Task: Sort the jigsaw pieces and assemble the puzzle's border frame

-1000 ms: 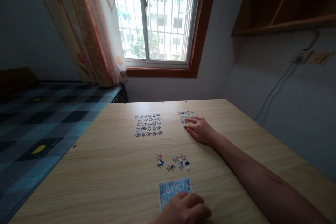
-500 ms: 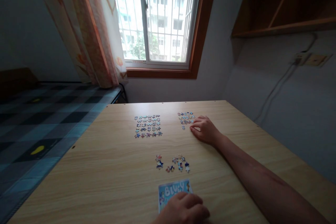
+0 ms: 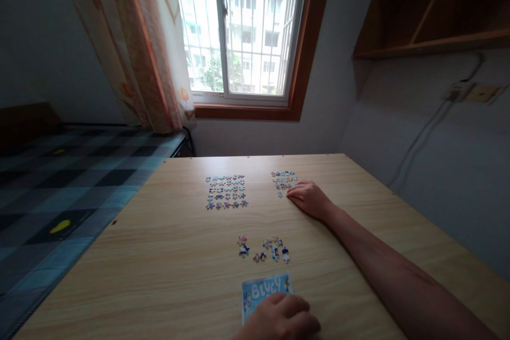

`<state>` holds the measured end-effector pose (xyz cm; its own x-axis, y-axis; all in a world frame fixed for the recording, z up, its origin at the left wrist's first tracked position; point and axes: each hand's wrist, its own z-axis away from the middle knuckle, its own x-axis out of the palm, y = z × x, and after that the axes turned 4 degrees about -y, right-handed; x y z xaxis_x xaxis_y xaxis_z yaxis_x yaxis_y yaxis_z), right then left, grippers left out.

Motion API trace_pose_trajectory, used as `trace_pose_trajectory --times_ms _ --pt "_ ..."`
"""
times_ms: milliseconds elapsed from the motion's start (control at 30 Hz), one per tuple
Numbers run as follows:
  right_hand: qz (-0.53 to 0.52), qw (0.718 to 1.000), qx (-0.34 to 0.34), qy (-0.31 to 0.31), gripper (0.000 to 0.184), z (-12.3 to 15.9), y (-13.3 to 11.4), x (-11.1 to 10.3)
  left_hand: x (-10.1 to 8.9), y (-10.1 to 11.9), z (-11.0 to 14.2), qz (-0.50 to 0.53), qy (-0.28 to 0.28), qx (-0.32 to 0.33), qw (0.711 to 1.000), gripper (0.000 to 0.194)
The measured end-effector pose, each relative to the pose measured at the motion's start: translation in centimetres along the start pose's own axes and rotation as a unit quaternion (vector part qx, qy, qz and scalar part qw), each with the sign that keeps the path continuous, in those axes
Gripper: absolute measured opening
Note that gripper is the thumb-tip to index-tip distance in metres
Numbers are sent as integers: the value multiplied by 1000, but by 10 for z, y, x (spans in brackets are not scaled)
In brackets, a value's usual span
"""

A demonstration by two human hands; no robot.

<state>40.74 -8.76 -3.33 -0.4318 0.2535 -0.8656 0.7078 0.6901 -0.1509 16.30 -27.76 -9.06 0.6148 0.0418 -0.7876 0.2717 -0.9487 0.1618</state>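
My right hand [image 3: 308,197] rests low over the far side of the table, its fingers drawn together at the edge of the small group of jigsaw puzzle pieces [image 3: 283,179]. Just left of the fingertips lies a single puzzle piece [image 3: 279,195]; whatever the fingers hold, if anything, is hidden. Near the front edge, my left hand [image 3: 281,317] is curled over a blue card [image 3: 266,288] lettered "BLUEY" and covers its lower part. Beneath those curled fingers I cannot see what is held. Loose puzzle pieces [image 3: 274,249] lie scattered between the card and the rows.
Several rows of puzzle pieces [image 3: 226,191] are laid out on the wooden table [image 3: 159,255], left of the smaller group. A bed with a checked cover [image 3: 87,180] stands at the left. Behind the table are a window [image 3: 255,37] and a curtain [image 3: 147,53].
My right hand drew back to the right off the small group, uncovering a puzzle piece, and its spread fingers came together. It then shifted slightly toward that piece. My left hand stayed on the card.
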Motion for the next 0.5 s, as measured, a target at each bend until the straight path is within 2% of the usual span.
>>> trace_pose_trajectory --times_ms 200,500 --pt "28 1000 4 -1 16 -1 3 3 -1 -1 -1 -20 -30 3 999 19" --pt "27 1000 -10 -2 17 -2 1 6 2 1 -1 -36 -23 8 999 21"
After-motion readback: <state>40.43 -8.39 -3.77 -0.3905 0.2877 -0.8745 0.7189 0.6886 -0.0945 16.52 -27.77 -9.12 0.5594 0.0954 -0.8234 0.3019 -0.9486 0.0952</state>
